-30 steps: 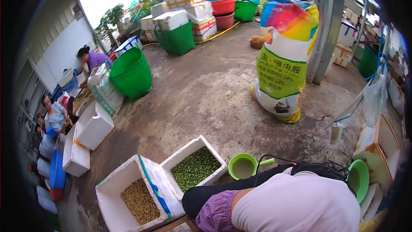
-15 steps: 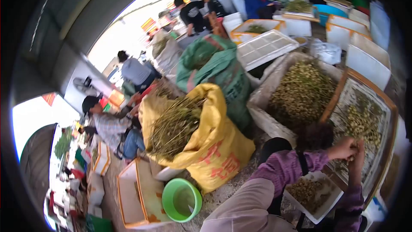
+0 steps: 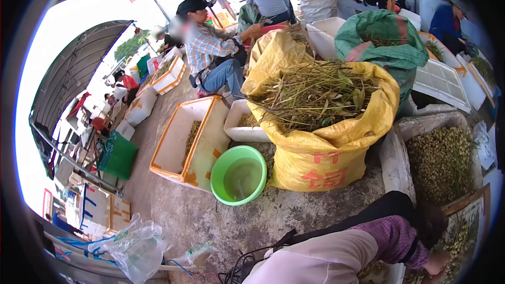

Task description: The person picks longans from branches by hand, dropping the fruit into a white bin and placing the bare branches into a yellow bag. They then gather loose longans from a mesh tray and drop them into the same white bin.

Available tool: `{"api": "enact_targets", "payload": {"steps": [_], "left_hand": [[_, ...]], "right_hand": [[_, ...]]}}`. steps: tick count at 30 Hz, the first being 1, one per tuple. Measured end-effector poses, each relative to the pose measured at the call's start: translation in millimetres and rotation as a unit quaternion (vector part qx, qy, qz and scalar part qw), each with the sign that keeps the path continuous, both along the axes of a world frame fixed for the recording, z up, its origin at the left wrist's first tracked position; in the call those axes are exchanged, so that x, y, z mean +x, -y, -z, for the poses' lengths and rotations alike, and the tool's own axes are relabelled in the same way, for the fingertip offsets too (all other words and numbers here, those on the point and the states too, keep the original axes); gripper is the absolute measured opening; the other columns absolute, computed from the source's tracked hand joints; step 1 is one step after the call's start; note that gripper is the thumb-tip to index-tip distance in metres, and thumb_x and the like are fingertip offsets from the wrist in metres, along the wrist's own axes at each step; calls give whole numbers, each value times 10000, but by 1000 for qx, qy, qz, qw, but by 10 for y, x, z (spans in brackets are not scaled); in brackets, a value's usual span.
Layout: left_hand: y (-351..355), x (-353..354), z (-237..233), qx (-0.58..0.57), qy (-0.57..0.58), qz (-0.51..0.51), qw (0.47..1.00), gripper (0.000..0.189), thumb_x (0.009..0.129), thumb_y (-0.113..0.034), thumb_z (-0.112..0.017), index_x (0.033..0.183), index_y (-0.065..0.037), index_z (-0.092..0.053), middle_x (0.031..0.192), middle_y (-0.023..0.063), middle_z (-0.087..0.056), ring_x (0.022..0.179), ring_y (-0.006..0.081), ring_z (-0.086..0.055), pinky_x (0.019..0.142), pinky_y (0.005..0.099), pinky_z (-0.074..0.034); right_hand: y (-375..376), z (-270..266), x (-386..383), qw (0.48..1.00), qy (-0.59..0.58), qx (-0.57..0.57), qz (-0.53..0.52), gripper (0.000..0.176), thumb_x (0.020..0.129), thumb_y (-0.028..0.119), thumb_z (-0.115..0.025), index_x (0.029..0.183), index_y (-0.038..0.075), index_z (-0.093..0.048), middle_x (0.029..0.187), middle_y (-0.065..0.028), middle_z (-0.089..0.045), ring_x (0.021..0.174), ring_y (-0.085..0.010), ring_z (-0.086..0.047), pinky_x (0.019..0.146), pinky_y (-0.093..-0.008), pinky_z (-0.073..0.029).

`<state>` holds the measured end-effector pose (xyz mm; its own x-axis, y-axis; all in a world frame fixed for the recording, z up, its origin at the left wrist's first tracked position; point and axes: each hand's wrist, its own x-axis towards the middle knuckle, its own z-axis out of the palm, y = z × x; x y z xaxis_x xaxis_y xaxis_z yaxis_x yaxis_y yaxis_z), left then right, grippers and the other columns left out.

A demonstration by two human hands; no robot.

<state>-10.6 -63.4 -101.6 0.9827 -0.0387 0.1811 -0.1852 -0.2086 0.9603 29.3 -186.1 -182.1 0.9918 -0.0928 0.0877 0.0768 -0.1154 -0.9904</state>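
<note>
At the lower right, my left hand (image 3: 436, 263), in a purple patterned sleeve, is over a wood-framed tray (image 3: 486, 200) of small tan, round pods on thin stems (image 3: 461, 243). Its fingers look curled in, but whatever they hold is hidden. Just below, a sliver of my right hand (image 3: 432, 279) shows at the bottom edge, its fingers out of sight. Beyond the tray stands a worn foam box (image 3: 395, 171) heaped with similar tan pods (image 3: 439, 160). Part of a white container (image 3: 397, 273) holding more pods is under my left arm.
A yellow sack (image 3: 321, 160) stuffed with dry stalks stands ahead, with a green sack (image 3: 384, 47) behind it. Left of it are a green basin (image 3: 238, 175) of water and an orange-taped foam box (image 3: 187, 142). A person in a checked shirt (image 3: 208, 47) sits beyond.
The view has swung left, so the tray and my hands now sit at the lower right edge. My hands, together above the tray before, are lower in view and partly cut off.
</note>
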Motion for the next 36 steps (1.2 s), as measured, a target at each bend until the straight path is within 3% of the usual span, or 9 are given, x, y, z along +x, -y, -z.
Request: {"api": "enact_targets", "payload": {"steps": [5, 6, 9, 12, 17, 36], "left_hand": [[1, 36, -28, 73, 47, 63, 994, 320, 813, -225, -618, 1044, -5, -641, 917, 213, -653, 812, 358, -618, 729, 429, -489], [-6, 70, 0, 66, 101, 48, 992, 284, 783, -238, -633, 964, -21, -654, 797, 191, -642, 737, 359, -621, 670, 441, -494], [-215, 99, -43, 94, 281, 77, 952, 256, 766, -237, -621, 908, -26, -651, 767, 183, -645, 727, 365, -632, 647, 473, -497], [-200, 137, 23, 255, 215, 35, 942, 236, 763, -231, -598, 867, -24, -645, 772, 182, -648, 747, 366, -640, 650, 479, -502], [-222, 198, -33, 134, 228, 38, 964, 249, 760, -229, -580, 803, 4, -655, 755, 217, -647, 728, 383, -636, 641, 491, -497], [-483, 416, 73, 93, 225, -31, 969, 178, 714, -144, -590, 804, 6, -625, 787, 224, -620, 779, 385, -616, 665, 471, -482]], "right_hand": [[-248, -45, 68, 999, -35, 7, -30, 439, 995, 308, -417, 1344, 46, -464, 1101, -81, -562, 935, -171, -570, 740, -298, -459], [-290, -47, 80, 999, -40, 6, -35, 438, 994, 305, -418, 1343, 45, -464, 1103, -82, -561, 940, -173, -568, 744, -299, -458], [-438, -59, 154, 997, -49, 5, -53, 436, 991, 297, -419, 1342, 43, -463, 1110, -86, -558, 952, -178, -564, 756, -301, -454], [-637, -84, 226, 995, -56, -4, -77, 435, 988, 289, -420, 1341, 40, -462, 1116, -90, -555, 965, -184, -559, 768, -304, -451], [-835, -79, 336, 992, -71, -17, -105, 432, 982, 276, -422, 1339, 36, -461, 1127, -96, -550, 987, -192, -551, 788, -308, -445], [-1069, -58, 620, 981, -106, -21, -159, 424, 962, 226, -431, 1333, 20, -455, 1169, -121, -531, 1068, -225, -522, 864, -323, -424]]}}
